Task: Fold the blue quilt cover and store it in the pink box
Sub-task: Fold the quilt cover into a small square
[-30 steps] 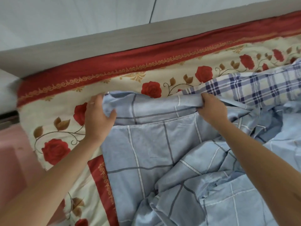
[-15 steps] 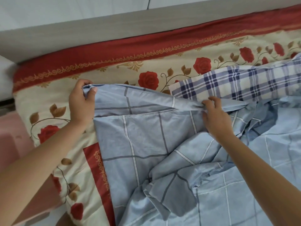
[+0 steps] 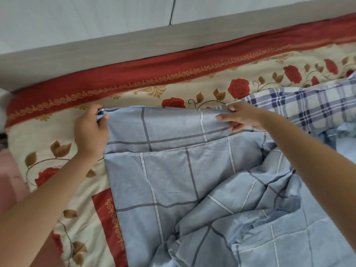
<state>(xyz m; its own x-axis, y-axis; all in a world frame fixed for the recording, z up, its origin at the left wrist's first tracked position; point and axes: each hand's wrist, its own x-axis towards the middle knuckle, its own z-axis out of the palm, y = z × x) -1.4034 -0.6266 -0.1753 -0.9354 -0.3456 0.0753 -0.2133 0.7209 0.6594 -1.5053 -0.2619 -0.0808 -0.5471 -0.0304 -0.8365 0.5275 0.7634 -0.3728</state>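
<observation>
Head view: pink box [image 3: 8, 182] just in frame at left edge, contents not visible. Blue quilt cover [image 3: 173, 170] lies on rose-print bedsheet [image 3: 57, 151]; its far edge runs left-right, pinched by left hand [image 3: 90, 132] at the corner and right hand [image 3: 240, 116]. Grey bed frame [image 3: 96, 53] and pale wall behind; plaid cloth [image 3: 308, 105] at right.
</observation>
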